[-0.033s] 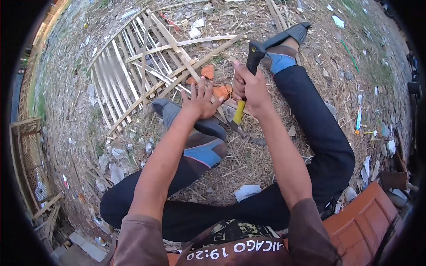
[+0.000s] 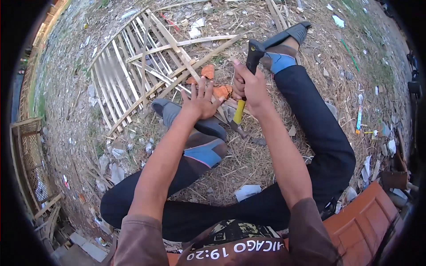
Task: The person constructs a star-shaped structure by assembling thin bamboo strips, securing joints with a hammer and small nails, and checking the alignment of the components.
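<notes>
My right hand (image 2: pixel 251 91) is wrapped round the black and yellow handle of a hammer (image 2: pixel 240 111). The handle's black end points up and away, and the metal head hangs low near the ground. To its left, my left hand (image 2: pixel 200 103) is spread flat with the palm down, holding nothing. Its fingertips lie by the end of a wooden slat (image 2: pixel 191 71) and broken orange pieces (image 2: pixel 221 92), which look like brick or tile. What lies under the palm is hidden.
A slatted wooden frame (image 2: pixel 144 55) lies on the littered ground at the far left. My shoes (image 2: pixel 166 111) flank the work spot. An orange-brown panelled board (image 2: pixel 361 217) is at the near right, and a lattice-sided wooden frame (image 2: pixel 33 150) stands at the left edge.
</notes>
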`<act>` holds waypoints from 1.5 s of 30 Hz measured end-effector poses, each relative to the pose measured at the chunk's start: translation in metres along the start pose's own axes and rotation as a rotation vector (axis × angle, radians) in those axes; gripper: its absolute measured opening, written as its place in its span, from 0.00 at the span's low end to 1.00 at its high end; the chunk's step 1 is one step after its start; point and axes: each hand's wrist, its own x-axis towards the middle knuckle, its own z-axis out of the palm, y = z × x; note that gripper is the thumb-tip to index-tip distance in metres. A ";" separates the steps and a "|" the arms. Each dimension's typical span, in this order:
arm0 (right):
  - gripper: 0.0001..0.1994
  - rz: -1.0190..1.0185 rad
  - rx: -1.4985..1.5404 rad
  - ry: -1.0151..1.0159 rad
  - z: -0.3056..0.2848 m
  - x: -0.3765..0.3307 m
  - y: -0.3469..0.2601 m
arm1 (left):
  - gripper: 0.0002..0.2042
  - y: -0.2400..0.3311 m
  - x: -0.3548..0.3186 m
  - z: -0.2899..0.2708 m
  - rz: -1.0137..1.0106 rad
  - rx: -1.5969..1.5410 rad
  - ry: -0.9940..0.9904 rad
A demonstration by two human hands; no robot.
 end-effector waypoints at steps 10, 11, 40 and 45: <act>0.19 -0.304 0.301 -0.073 -0.031 -0.064 0.034 | 0.40 0.001 -0.001 -0.001 -0.037 0.059 -0.024; 0.19 -0.296 0.303 -0.069 -0.033 -0.071 0.038 | 0.40 0.001 0.000 0.000 -0.039 0.059 -0.033; 0.13 -0.611 -0.508 -0.234 -0.022 -0.174 0.066 | 0.40 0.007 -0.001 0.000 -0.052 0.045 -0.063; 0.13 -0.703 -0.404 -0.224 -0.028 -0.162 0.074 | 0.39 0.005 -0.007 0.007 -0.014 0.093 0.058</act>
